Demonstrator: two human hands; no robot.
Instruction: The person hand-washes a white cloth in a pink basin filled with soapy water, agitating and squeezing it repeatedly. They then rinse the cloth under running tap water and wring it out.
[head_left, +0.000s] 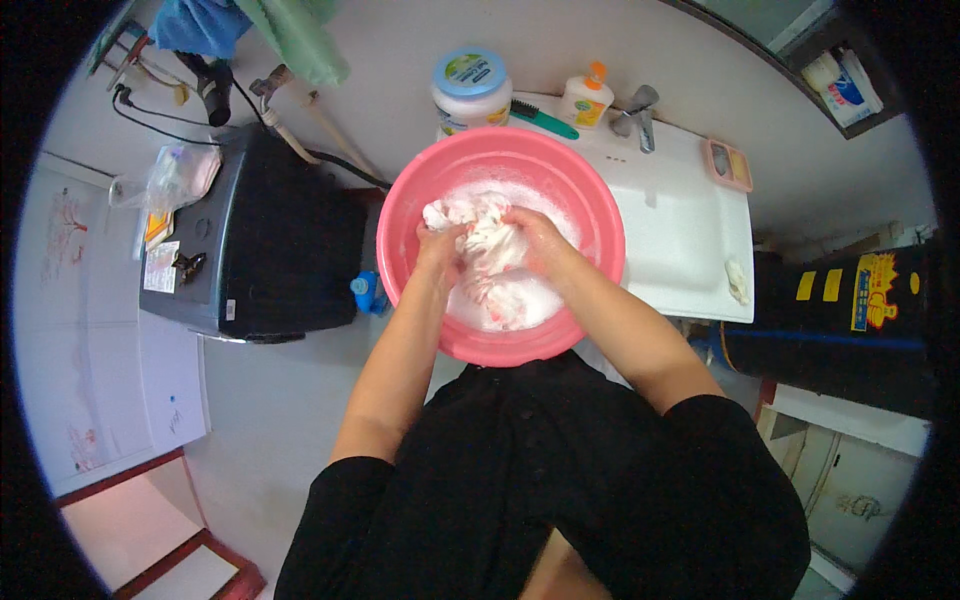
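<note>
A pink plastic basin in front of me holds white suds and a wet, bunched white cloth with reddish marks or pattern. My left hand grips the cloth at its left side, thumb on top. On the other side, my right hand holds the cloth near its upper right, with the fingertips partly hidden in the folds. Foam surrounds the lower part of the cloth. The basin rests over the left part of a white washbasin.
Behind the basin stand a blue-lidded tub, a green brush, a pump bottle and a chrome faucet. A pink soap dish sits at the sink's right edge. Left is a black appliance, with a blue bottle beside it.
</note>
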